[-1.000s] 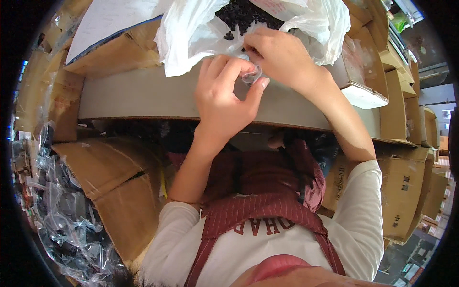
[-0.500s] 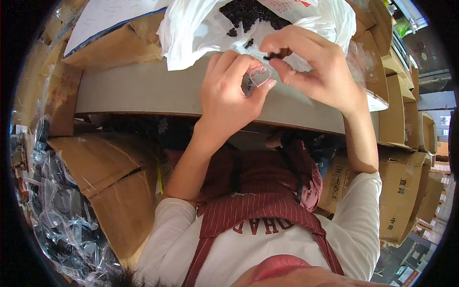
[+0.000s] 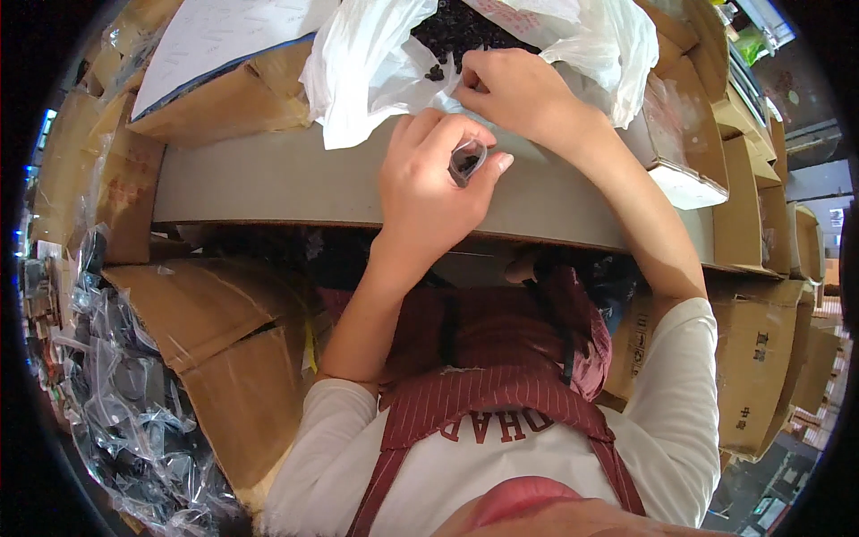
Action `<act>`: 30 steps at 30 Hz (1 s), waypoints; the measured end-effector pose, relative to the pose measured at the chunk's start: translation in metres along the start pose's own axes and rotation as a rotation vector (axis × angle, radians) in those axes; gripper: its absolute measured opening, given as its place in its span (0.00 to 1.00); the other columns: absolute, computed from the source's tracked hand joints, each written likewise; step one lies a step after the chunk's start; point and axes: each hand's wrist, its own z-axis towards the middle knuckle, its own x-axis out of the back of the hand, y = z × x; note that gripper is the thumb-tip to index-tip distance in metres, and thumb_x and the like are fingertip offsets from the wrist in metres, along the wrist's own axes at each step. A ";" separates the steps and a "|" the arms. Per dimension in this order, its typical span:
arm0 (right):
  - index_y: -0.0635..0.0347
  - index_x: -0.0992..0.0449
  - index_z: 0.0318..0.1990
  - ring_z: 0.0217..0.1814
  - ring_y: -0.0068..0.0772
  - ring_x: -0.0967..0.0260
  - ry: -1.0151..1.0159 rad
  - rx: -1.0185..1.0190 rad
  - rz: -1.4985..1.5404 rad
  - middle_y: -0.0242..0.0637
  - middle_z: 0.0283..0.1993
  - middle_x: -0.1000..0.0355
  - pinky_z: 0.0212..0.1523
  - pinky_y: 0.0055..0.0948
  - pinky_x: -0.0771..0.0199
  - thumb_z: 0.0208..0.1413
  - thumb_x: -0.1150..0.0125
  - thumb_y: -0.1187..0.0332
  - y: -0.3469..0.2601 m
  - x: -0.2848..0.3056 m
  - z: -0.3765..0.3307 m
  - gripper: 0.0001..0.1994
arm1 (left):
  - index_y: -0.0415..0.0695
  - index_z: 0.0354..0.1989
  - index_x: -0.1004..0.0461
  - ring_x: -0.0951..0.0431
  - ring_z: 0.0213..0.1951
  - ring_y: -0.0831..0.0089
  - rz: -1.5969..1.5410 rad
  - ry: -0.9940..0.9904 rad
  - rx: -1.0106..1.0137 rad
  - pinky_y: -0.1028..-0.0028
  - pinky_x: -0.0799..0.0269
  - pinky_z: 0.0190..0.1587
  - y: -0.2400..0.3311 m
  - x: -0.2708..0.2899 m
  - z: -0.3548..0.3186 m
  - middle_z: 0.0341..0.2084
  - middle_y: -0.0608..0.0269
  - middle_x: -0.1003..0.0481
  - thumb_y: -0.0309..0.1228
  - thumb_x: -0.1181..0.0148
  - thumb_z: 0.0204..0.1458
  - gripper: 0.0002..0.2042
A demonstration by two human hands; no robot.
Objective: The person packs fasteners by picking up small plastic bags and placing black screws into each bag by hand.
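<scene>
My left hand [image 3: 425,174] is closed around a small clear plastic bag [image 3: 483,154], its rounded mouth held open between thumb and forefinger. Dark pieces show inside it. Up and to the right, my right hand [image 3: 523,97] is at the near edge of a large white plastic bag [image 3: 371,85], fingers curled inward. Whatever those fingers hold is hidden. Many small black parts [image 3: 465,31] are heaped in the white bag, and a few loose ones [image 3: 436,72] lie near my right fingertips.
The grey tabletop [image 3: 268,188] runs under both hands. A cardboard box [image 3: 242,103] with a white sheet [image 3: 224,45] on it stands at the left. Open cartons [image 3: 684,134] line the right. Clear-wrapped dark items [image 3: 134,385] are piled at lower left, beside a large carton [image 3: 242,358].
My right hand has moved left and away from me, from beside the clear bag to the white bag; the black piece in its fingers no longer shows. My left hand keeps holding the clear bag.
</scene>
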 end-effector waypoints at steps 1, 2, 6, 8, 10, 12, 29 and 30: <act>0.63 0.21 0.35 0.43 0.56 0.21 -0.026 0.021 -0.001 0.51 0.35 0.20 0.45 0.51 0.21 0.53 0.38 0.60 -0.002 0.002 0.000 0.14 | 0.47 0.31 0.22 0.26 0.34 0.60 -0.018 0.007 -0.016 0.63 0.28 0.38 -0.001 -0.001 0.000 0.28 0.64 0.24 0.27 0.25 0.43 0.10; 0.63 0.21 0.35 0.43 0.56 0.21 -0.029 0.022 -0.001 0.51 0.35 0.20 0.45 0.51 0.21 0.53 0.38 0.60 -0.002 0.003 -0.002 0.14 | 0.47 0.31 0.22 0.26 0.34 0.60 -0.038 0.014 -0.032 0.63 0.29 0.37 -0.003 -0.001 0.000 0.28 0.64 0.25 0.27 0.25 0.43 0.10; 0.63 0.23 0.33 0.40 0.56 0.22 -0.005 0.132 0.039 0.48 0.34 0.21 0.44 0.48 0.22 0.49 0.36 0.65 0.001 0.011 -0.012 0.10 | 0.47 0.32 0.22 0.26 0.34 0.60 -0.041 0.005 -0.044 0.63 0.29 0.38 -0.004 0.000 0.001 0.28 0.64 0.25 0.27 0.25 0.43 0.10; 0.63 0.22 0.33 0.39 0.57 0.23 -0.036 0.139 0.048 0.48 0.34 0.21 0.43 0.48 0.22 0.48 0.36 0.67 0.003 0.013 -0.015 0.09 | 0.47 0.32 0.22 0.26 0.34 0.60 -0.037 -0.005 -0.052 0.63 0.29 0.38 -0.005 0.001 0.001 0.28 0.63 0.25 0.27 0.25 0.43 0.10; 0.63 0.22 0.33 0.36 0.54 0.24 0.057 0.197 0.113 0.48 0.32 0.23 0.40 0.44 0.23 0.48 0.36 0.68 0.008 0.013 -0.018 0.08 | 0.47 0.32 0.22 0.26 0.34 0.60 -0.038 -0.005 -0.050 0.63 0.29 0.38 -0.005 0.000 0.002 0.28 0.63 0.25 0.27 0.25 0.43 0.10; 0.63 0.23 0.33 0.34 0.52 0.24 0.050 0.135 0.208 0.47 0.30 0.23 0.38 0.43 0.24 0.48 0.35 0.69 0.006 0.025 -0.024 0.08 | 0.47 0.31 0.22 0.26 0.34 0.60 -0.037 -0.003 -0.047 0.63 0.29 0.38 -0.005 0.000 0.001 0.28 0.63 0.25 0.27 0.25 0.43 0.10; 0.60 0.20 0.42 0.33 0.37 0.25 0.176 0.329 0.150 0.36 0.36 0.24 0.33 0.33 0.25 0.54 0.33 0.73 -0.011 0.047 -0.045 0.08 | 0.46 0.31 0.21 0.25 0.34 0.59 -0.049 -0.037 0.004 0.63 0.28 0.37 -0.006 -0.001 0.001 0.28 0.62 0.24 0.27 0.25 0.42 0.10; 0.60 0.19 0.43 0.33 0.32 0.26 0.146 0.384 0.306 0.34 0.36 0.24 0.32 0.29 0.26 0.54 0.32 0.75 -0.016 0.056 -0.048 0.09 | 0.46 0.31 0.21 0.25 0.34 0.59 -0.048 -0.036 0.008 0.63 0.28 0.37 -0.006 -0.002 0.001 0.28 0.62 0.24 0.27 0.25 0.42 0.10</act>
